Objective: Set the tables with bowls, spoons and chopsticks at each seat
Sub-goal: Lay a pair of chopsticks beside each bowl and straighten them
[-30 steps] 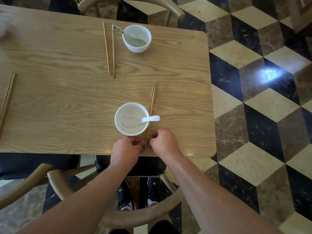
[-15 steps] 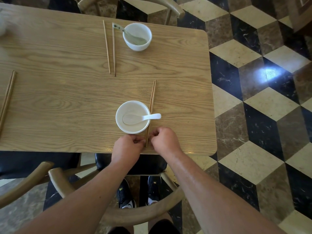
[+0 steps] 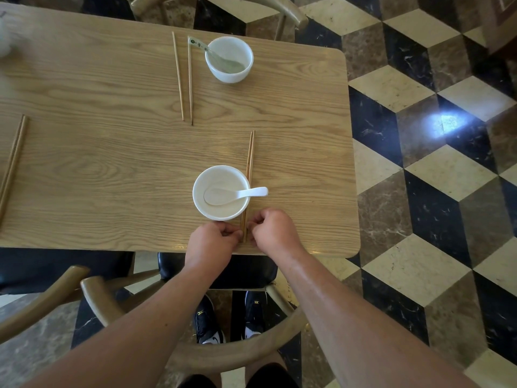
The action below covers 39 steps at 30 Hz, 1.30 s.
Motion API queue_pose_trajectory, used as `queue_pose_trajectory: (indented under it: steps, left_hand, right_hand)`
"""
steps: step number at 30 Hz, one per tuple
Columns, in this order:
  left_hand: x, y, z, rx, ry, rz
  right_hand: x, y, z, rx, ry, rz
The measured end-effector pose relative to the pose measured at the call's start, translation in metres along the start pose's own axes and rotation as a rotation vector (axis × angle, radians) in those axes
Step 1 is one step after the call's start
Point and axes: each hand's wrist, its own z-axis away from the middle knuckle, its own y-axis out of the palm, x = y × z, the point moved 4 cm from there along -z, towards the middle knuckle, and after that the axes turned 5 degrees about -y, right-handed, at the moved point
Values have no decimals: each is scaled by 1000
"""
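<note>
Left hand (image 3: pixel 212 242) and right hand (image 3: pixel 275 233) sit just on the near side of the bowl (image 3: pixel 221 175), fingers curled, each pinching the near end of the chopsticks (image 3: pixel 249 161) from its own side. I record the chopsticks flat on the table (image 3: pixel 112 163), against the bowl's right rim. Spoon (image 3: pixel 237 194) lies in the bowl, handle projecting right over the chopsticks.

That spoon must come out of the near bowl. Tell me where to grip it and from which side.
Pinch the white spoon by its handle end, coming from the right. The handle juts out over the right rim of the near bowl, above the chopsticks, while its scoop lies low inside.
</note>
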Motion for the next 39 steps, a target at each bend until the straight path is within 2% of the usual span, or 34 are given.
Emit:
queue_pose_trajectory:
  steps: [31, 33, 35, 37, 39]
  left_hand:
    - [-1, -10, 15, 13, 4, 76]
    - [-3, -17, 29, -5, 26, 21]
    - [-8, -20, 51, 3, 135, -179]
    - [-25, -14, 81, 88, 289, -396]
    - [-55, -4, 106, 180, 398, -496]
  right_hand:
    - [2, -9, 20, -6, -6, -140]
    - [0, -22, 33, -35, -58, -79]
    - [-4, -39, 53, -94, -129, 16]
    - [-9, -63, 81, -165, -168, 57]
    - [-15, -92, 109, -233, -171, 71]
